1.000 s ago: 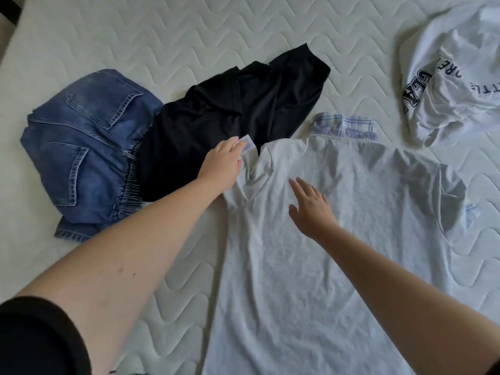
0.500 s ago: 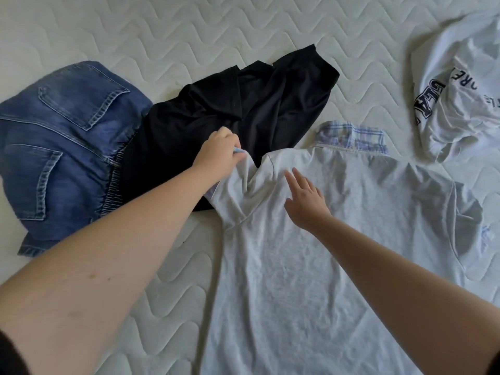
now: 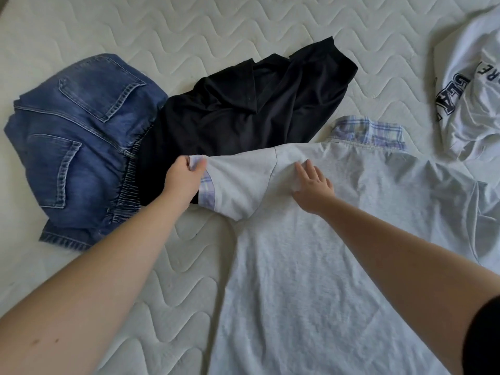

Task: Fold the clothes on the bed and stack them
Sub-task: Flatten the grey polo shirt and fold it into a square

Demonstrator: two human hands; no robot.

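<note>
Grey polo shirt [image 3: 338,253] lies back-up on the bed [image 3: 243,25]. I see the left hand [image 3: 184,181] pinching the plaid sleeve cuff [image 3: 207,189], pulling it out flat over the black garment [image 3: 249,109]; right hand [image 3: 312,185], fingers straight, pins the shoulder so it won't slide. Jeans [image 3: 78,142] sit folded, far left.

Pale grey marl short-sleeved cotton shirt [image 3: 338,253]: collar and sleeve cuff are trimmed in a lilac, blue and white check. Plain black crumpled garment [image 3: 243,112], beyond the grey shirt's left sleeve: no pattern is shown. Faded mid-blue denim jeans [image 3: 78,147], left of the black garment: paler stitching is seen. White jersey top [image 3: 476,85], far right of the shirt: navy block lettering is printed. Off-white mattress cover [image 3: 189,31]: wavy quilting is stitched.
</note>
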